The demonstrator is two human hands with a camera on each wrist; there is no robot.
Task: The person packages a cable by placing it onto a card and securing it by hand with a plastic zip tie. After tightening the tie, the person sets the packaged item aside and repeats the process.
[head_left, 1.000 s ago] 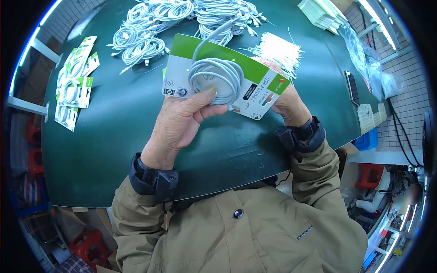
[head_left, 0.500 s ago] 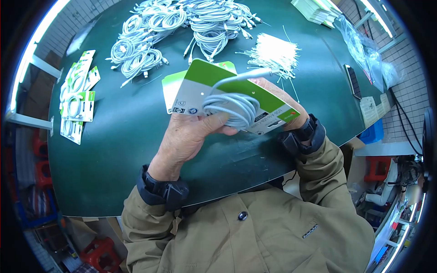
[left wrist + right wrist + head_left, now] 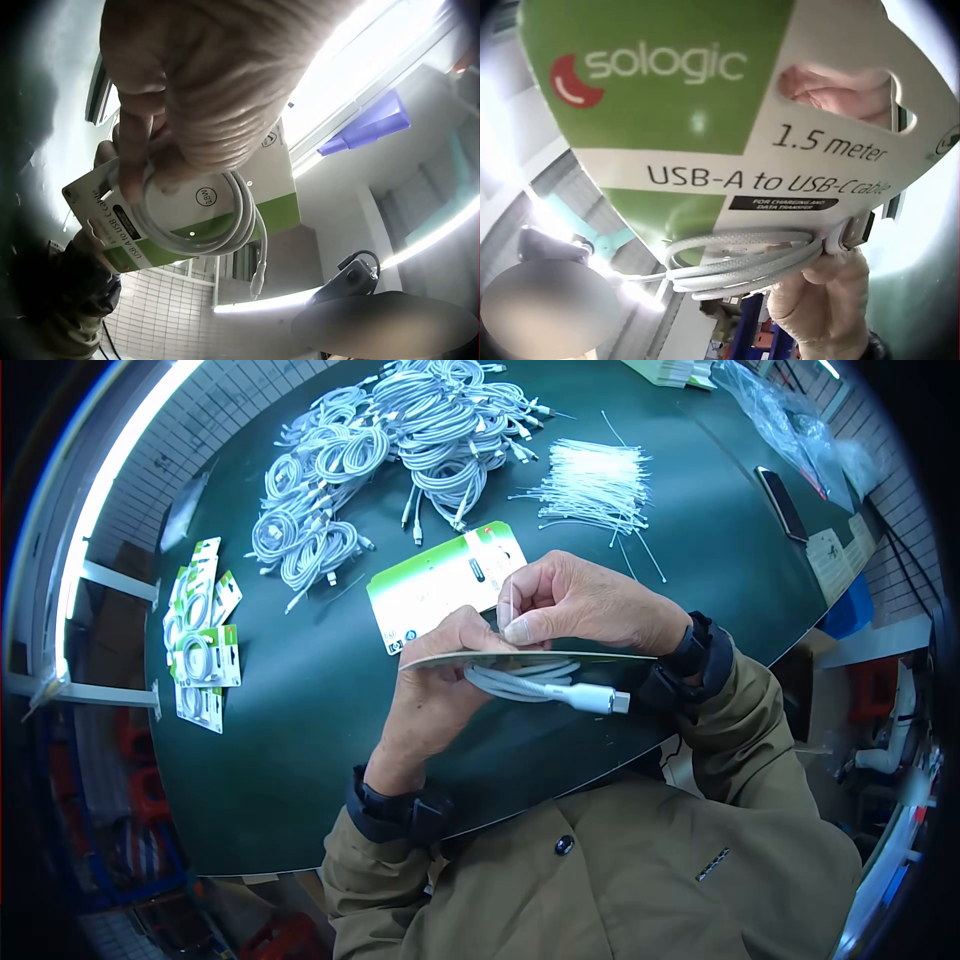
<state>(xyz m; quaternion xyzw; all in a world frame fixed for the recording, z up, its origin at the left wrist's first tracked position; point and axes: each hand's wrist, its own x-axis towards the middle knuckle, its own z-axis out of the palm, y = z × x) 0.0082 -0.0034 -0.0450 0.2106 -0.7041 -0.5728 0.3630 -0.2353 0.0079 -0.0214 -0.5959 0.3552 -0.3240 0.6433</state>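
Note:
In the head view my left hand (image 3: 430, 705) grips a green-and-white card (image 3: 440, 659), turned nearly edge-on, with its thumb against the coil on its near side. A coiled white USB cable (image 3: 515, 684) lies against that side, one plug (image 3: 600, 700) sticking out to the right. The left wrist view shows the cable coil (image 3: 247, 210) under my fingers. Behind the card, my right hand (image 3: 595, 600) bends its fingers, thumb and fingertips together at the card's back; I cannot tell what is between them. The right wrist view shows the card's printed front (image 3: 675, 135).
Another green-and-white card (image 3: 430, 595) lies just beyond the hands. A pile of white cables (image 3: 420, 435) and a heap of thin white ties (image 3: 595, 485) are farther back. Carded cables (image 3: 203, 655) lie at left; a phone (image 3: 780, 503) and clear plastic bags (image 3: 790, 425) at right.
The card has tipped from face-up to nearly edge-on. My right hand has come into view behind it, fingertips drawn together at its back. The left hand keeps its grip.

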